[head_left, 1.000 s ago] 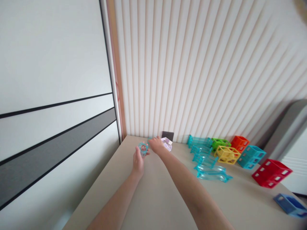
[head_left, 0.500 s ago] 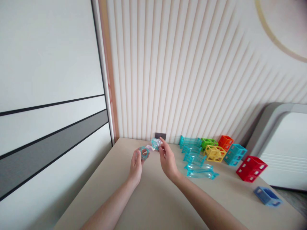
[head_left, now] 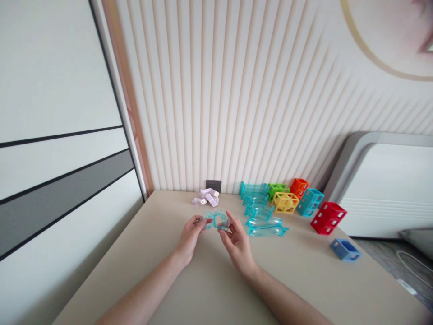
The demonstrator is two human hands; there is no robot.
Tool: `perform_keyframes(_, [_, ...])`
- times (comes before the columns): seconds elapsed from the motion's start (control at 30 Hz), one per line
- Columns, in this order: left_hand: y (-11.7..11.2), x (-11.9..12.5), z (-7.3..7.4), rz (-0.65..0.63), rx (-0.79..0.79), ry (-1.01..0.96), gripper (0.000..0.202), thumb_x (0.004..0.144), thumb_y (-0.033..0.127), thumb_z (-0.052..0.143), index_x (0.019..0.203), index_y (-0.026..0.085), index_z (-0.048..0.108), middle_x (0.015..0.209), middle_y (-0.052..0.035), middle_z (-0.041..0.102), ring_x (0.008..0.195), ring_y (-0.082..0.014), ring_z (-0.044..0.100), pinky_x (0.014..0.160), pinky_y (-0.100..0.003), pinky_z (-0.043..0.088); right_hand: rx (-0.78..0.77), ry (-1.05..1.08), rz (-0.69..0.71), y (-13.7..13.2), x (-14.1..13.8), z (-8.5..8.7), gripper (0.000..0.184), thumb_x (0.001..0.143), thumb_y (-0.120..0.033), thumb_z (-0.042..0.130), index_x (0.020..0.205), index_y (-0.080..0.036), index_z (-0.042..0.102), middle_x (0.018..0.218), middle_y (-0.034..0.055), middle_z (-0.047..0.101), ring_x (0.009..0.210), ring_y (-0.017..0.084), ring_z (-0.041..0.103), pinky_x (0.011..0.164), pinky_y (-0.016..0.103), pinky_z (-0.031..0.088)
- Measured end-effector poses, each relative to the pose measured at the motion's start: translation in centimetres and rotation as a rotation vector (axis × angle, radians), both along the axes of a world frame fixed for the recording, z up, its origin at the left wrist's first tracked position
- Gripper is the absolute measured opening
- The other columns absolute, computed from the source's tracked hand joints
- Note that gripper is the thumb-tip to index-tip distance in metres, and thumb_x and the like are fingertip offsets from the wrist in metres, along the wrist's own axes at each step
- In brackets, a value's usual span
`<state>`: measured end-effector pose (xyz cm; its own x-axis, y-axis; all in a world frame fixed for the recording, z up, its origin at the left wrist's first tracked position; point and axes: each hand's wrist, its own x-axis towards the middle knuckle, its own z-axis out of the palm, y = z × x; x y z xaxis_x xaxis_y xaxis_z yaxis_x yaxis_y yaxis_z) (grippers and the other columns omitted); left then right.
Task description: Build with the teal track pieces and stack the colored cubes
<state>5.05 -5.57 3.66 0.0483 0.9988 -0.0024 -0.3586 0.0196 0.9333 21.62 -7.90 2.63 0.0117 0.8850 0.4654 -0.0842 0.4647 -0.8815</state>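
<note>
My left hand pinches a clear teal plastic block between thumb and fingers. My right hand grips a second clear teal block, which shows a round opening. The two blocks are side by side above the table; whether they touch or are joined I cannot tell. Just beyond them, by the wall, lie several pale purple shiny pieces. To the right of my right hand, several long clear teal pieces lie in a column.
Farther right on the table stand green, yellow, orange, turquoise and red blocks. A blue block lies near the right edge. A dark wall socket is behind the purple pieces.
The view has shifted. Both hands have come closer together and towards me, bringing the two clear teal blocks side by side. The purple pieces behind them are now uncovered.
</note>
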Motion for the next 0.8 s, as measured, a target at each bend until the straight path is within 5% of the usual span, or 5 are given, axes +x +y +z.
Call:
perform_keyframes(0.37, [-0.3, -0.1, 0.8, -0.082, 0.050, -0.221, 0.025, 0.076, 0.036, 0.080, 0.089, 0.020, 0.066, 0.095, -0.0025, 0.074, 0.096, -0.0185, 0.069, 0.094, -0.035, 0.051, -0.078, 0.126, 0.129, -0.2, -0.2, 0.1, 0.063, 0.090, -0.042, 0.068, 0.147, -0.031, 0.044, 0.109, 0.0056, 0.066, 0.106, 0.022, 0.068, 0.094, 0.042, 0.056])
perform_keyframes(0.8, [-0.4, -0.4, 1.1, -0.223, 0.119, -0.220, 0.028, 0.085, 0.041, 0.072, 0.106, 0.024, 0.066, 0.107, -0.0051, 0.075, 0.102, -0.0227, 0.070, 0.099, -0.041, 0.048, 0.031, -0.264, -0.032, 0.3, 0.6, -0.8, 0.054, 0.096, -0.037, 0.058, 0.147, -0.026, 0.044, 0.113, 0.0084, 0.068, 0.098, 0.020, 0.067, 0.090, 0.036, 0.055])
